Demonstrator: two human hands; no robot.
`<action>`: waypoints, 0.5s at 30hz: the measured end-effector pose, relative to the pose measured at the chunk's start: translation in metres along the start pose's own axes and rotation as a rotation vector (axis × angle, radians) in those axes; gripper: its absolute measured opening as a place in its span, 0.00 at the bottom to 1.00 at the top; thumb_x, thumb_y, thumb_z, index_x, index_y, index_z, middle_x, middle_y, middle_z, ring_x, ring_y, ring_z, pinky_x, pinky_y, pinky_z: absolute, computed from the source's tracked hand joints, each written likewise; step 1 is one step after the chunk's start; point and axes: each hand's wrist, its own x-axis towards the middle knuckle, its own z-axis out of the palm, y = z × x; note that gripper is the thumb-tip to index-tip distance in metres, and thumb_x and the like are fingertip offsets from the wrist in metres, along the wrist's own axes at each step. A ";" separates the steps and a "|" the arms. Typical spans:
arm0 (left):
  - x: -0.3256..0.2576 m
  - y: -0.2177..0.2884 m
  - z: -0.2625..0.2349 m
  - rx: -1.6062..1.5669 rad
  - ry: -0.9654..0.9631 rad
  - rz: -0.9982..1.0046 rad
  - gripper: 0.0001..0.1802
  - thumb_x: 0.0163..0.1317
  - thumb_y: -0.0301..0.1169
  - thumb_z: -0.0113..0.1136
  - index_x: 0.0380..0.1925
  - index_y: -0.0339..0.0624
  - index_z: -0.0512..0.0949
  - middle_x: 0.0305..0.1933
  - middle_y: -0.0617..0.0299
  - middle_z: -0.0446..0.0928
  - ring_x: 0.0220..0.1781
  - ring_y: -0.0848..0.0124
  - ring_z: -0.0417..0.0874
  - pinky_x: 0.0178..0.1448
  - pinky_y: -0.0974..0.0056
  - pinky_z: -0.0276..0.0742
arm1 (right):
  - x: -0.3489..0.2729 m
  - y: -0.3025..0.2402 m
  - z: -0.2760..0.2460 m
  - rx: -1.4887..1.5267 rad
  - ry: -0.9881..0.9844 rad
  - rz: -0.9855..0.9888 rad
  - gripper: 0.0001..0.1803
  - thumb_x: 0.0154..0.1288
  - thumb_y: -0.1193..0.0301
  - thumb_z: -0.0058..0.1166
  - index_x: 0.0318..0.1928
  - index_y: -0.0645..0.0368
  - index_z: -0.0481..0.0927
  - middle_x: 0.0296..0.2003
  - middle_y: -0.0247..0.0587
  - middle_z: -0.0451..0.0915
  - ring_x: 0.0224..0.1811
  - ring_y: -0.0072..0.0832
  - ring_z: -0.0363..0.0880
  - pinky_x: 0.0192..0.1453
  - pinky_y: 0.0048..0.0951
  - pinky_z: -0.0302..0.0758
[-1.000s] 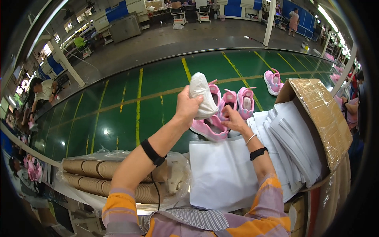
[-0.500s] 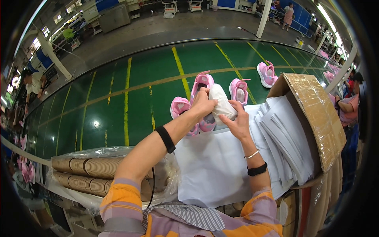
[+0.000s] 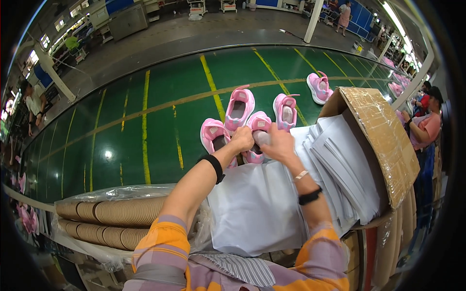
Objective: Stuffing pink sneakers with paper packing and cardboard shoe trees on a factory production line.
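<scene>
Several pink children's sneakers stand on the green conveyor belt in front of me. My left hand [image 3: 243,140] is closed at the left side of the nearest middle sneaker [image 3: 260,120], apparently gripping its edge. My right hand [image 3: 281,144] has its fingers closed round a wad of white paper [image 3: 262,138], which sits partly in that sneaker's opening. Left of it stands another sneaker [image 3: 213,130], and behind is one with a bare insole [image 3: 239,107]. To the right, a sneaker [image 3: 286,109] has pale stuffing inside. Fingertips of both hands are partly hidden.
White paper sheets [image 3: 257,208] lie before me, with more stacked in an open cardboard box [image 3: 388,140] at right. Brown ridged rolls [image 3: 126,208] in clear plastic are at left. Farther along the green belt [image 3: 126,145] stands another sneaker [image 3: 319,88]. Co-workers [image 3: 424,126] sit at right.
The paper wad, held up between both hands before, is now down in the middle sneaker's opening. My left hand has come back from the rear sneaker to the middle one. The view has shifted slightly.
</scene>
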 end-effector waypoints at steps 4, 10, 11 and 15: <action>0.009 -0.012 0.010 0.108 0.022 0.133 0.16 0.50 0.25 0.57 0.38 0.23 0.76 0.39 0.33 0.78 0.42 0.46 0.83 0.46 0.51 0.80 | 0.025 0.000 0.041 -0.231 0.067 -0.040 0.33 0.37 0.63 0.68 0.42 0.65 0.68 0.28 0.55 0.81 0.34 0.49 0.81 0.40 0.44 0.77; 0.003 -0.006 0.002 0.051 -0.030 0.170 0.18 0.53 0.24 0.52 0.43 0.21 0.70 0.42 0.29 0.75 0.46 0.38 0.79 0.48 0.48 0.77 | 0.026 0.040 0.026 0.012 0.326 -0.301 0.42 0.38 0.54 0.72 0.50 0.63 0.66 0.35 0.56 0.80 0.41 0.52 0.79 0.43 0.45 0.75; 0.006 -0.005 0.005 -0.068 -0.072 0.118 0.18 0.53 0.23 0.51 0.43 0.22 0.70 0.42 0.29 0.75 0.45 0.39 0.79 0.47 0.49 0.78 | 0.031 0.046 0.033 0.049 0.288 -0.298 0.40 0.40 0.54 0.72 0.48 0.63 0.66 0.30 0.56 0.80 0.37 0.54 0.80 0.39 0.47 0.75; 0.006 -0.009 0.019 0.097 0.016 0.171 0.21 0.53 0.29 0.60 0.44 0.27 0.72 0.42 0.35 0.77 0.48 0.44 0.80 0.50 0.50 0.77 | 0.029 0.053 0.058 -0.019 0.063 -0.030 0.36 0.41 0.55 0.71 0.44 0.63 0.67 0.28 0.58 0.80 0.35 0.55 0.80 0.36 0.48 0.76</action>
